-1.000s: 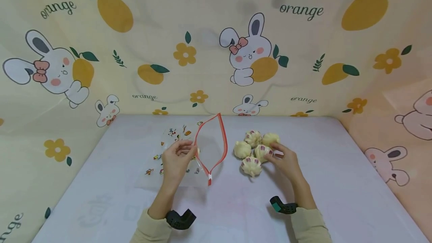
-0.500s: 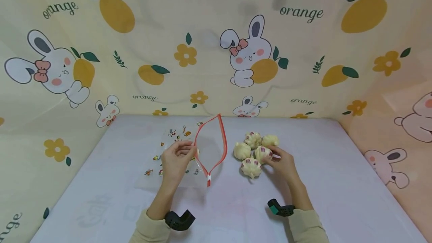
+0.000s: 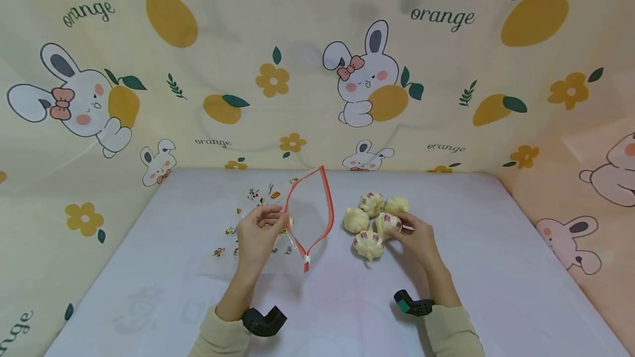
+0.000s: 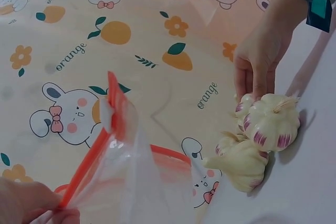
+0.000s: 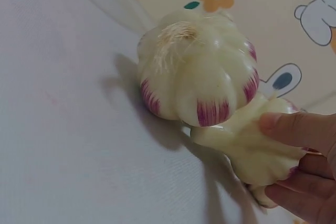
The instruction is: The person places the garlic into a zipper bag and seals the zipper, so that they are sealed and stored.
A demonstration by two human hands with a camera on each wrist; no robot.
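Your right hand (image 3: pixel 416 238) had drawn inward, pinching a garlic bulb (image 3: pixel 387 225) right of centre; your left hand (image 3: pixel 259 233) pinched the limp bag (image 3: pixel 329 203), centre-left. The bulb looked light, firm, best gripped round its sides.

Beige sleeves (image 3: pixel 223 335), black wrist cameras (image 3: pixel 263 326)

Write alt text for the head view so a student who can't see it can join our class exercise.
A person's left hand pinches the red rim of an open, clear, cartoon-printed bag while the right hand grips one garlic bulb in a cluster of five on a pale table. Behind is a cream backdrop with a rabbit-and-orange print.
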